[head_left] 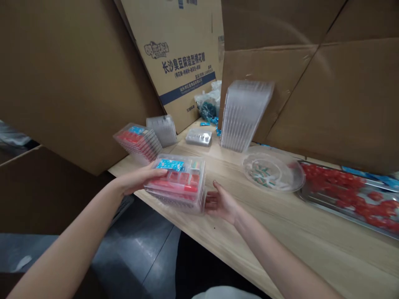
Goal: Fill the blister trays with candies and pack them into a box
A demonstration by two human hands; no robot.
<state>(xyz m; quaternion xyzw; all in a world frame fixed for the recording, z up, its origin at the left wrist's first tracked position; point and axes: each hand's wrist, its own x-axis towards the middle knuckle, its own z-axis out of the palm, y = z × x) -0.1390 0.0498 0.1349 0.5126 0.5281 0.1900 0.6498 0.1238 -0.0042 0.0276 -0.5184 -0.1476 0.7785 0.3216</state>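
A stack of clear plastic boxes (179, 180) is in front of me at the table's near edge. Through the top lid show a blue packet, red pieces and a red stick-shaped item. My left hand (141, 178) is closed on the left side of this stack, thumb over the top. At its right side is my right hand (220, 203), thumb raised and apart from the fingers. Those fingertips are close against the lower boxes; whether they press on them I cannot tell. Just behind, to the left, stands another stack of filled boxes (139, 141).
Empty clear trays (246, 116) stand in a tall stack near cardboard boxes (336, 95). A small clear box (198, 137) lies mid-table. To the right are a round plastic dish (272, 168) with small pieces and a metal tray (311, 201) of red wrapped pieces.
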